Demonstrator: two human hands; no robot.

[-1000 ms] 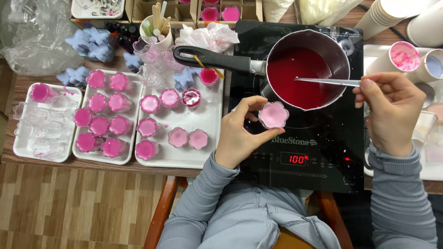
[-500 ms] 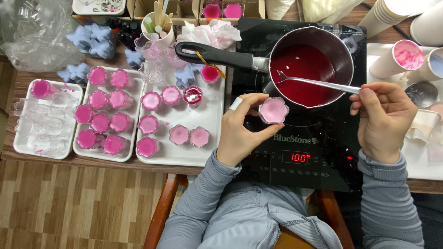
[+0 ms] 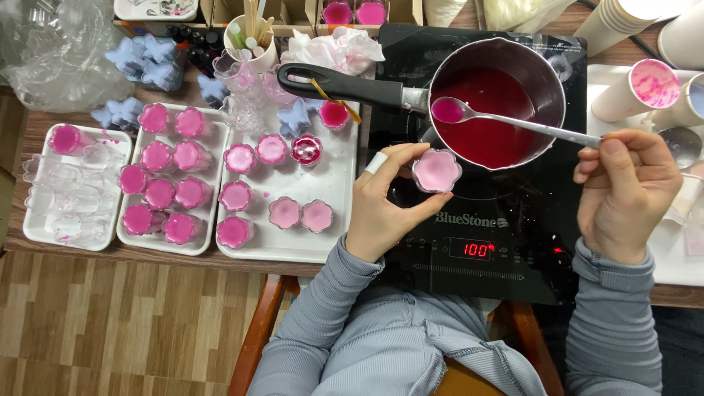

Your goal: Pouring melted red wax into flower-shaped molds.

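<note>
Evidently filling was underway: left hand (image 3: 381, 202) pinched a flower cup (image 3: 436, 170), right hand (image 3: 627, 191) gripped a loaded spoon (image 3: 513, 119) at the cup's twelve o'clock, over the pot (image 3: 551, 73); a level carry seemed needed.

The person wears a grey long-sleeved top of soft ribbed cloth, with snug cuffs at both wrists. The left hand (image 3: 381, 202) has a white band on one finger. The right hand (image 3: 627, 194) is bare.
</note>
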